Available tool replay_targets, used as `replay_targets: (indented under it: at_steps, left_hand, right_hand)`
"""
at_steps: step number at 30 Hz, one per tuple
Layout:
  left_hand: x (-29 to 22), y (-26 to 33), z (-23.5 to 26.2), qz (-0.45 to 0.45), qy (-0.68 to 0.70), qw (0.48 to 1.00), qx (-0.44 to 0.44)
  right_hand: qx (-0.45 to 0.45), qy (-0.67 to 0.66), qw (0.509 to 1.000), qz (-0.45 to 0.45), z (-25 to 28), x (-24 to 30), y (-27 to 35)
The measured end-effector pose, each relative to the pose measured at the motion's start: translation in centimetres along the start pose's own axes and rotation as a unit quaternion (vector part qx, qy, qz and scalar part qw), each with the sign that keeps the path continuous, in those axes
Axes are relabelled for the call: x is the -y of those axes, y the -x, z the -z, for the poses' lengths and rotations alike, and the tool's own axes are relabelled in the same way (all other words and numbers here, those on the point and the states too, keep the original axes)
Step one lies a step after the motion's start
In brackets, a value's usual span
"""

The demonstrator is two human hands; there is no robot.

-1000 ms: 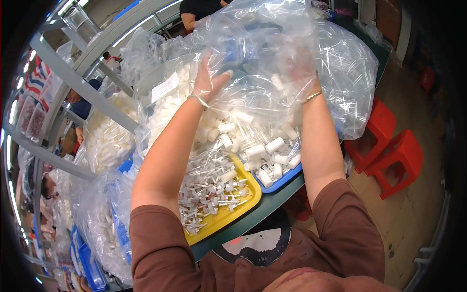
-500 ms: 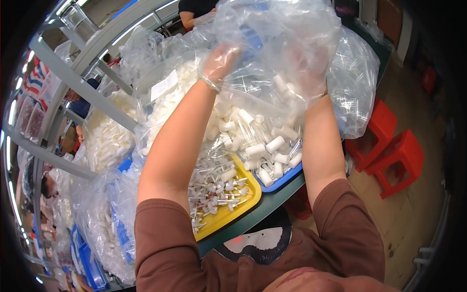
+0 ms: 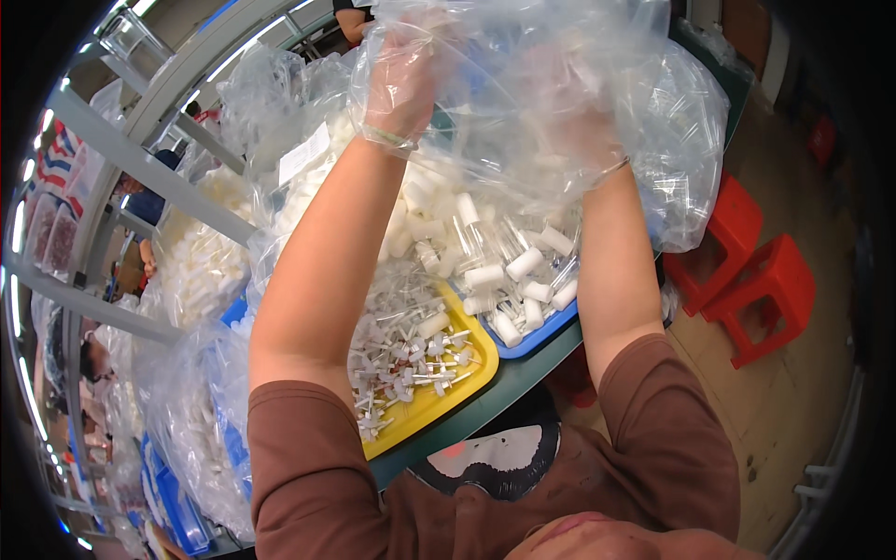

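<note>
- The clear bag [image 3: 509, 154] is up over the far part of the desk [image 3: 509, 394]. Its near side hangs just past the far end of the blue tray [image 3: 539, 343].
- The left hand [image 3: 403, 84] is up at the left side of the bag, and clear film covers it. Its fingers are blurry, so I cannot tell if they pinch the film or are spread out.
- The right hand [image 3: 581, 117] is at the right side of the bag, under blurry film too. I cannot tell if it is open or closed.
- The bag looks thin, soft and very light. It should bend and crumple easily, and it will not stand up alone.
- The film is shiny, so it may slip on skin. It may also cling to the fingers.
- It could rip if one small spot is pulled hard. A bunched-up fold on each side, held with the whole hand, looks like the best hold.
- I cannot see for sure where the bag's mouth is.
- White plugs [image 3: 524, 263] and clear tubes lie in the blue tray, near the right arm. The plugs look light and look like they could roll.
- The yellow tray [image 3: 486, 358] sits at the near edge of the desk, touching the blue tray. It holds small pale pins [image 3: 408, 357] with thin stems, which may snap if squeezed.
</note>
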State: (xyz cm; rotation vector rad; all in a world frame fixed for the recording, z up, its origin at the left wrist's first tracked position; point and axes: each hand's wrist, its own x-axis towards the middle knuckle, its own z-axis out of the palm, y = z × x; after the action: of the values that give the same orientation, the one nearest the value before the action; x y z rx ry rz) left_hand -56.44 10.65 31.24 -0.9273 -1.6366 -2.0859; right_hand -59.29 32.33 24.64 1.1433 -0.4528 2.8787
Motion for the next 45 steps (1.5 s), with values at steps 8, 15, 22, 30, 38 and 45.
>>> replay_targets:
  at_steps: [8, 15, 22, 30, 38, 45]
  left_hand:
    - [-0.8, 2.5, 1.4, 0.125, -0.303, 0.942, 0.077]
    - [-2.2, 3.2, 2.1, 0.060, -0.266, 0.954, 0.127]
    - [-1.8, 4.1, 0.4, 0.030, -0.286, 0.949, 0.129]
    - [-3.8, 3.0, 0.7, -0.005, -0.447, 0.885, 0.130]
    - [-9.6, 3.1, -2.2, -0.081, -0.457, 0.879, 0.110]
    - [-10.6, 4.8, -4.1, -0.073, -0.467, 0.872, 0.126]
  right_hand:
    - [0.033, -0.037, 0.999, 0.017, 0.9, 0.7, -0.9]
    - [0.064, -0.055, 0.996, 0.022, 2.6, 1.0, -2.0]
    - [0.029, -0.005, 0.999, 0.044, 0.8, 2.5, -2.9]
    - [-0.007, 0.036, 0.996, 0.087, -0.6, 5.0, -2.9]
    - [-0.024, 0.063, 0.992, 0.111, -2.5, 7.5, -2.6]
    - [-0.033, 0.099, 0.987, 0.124, -4.6, 9.4, -3.7]
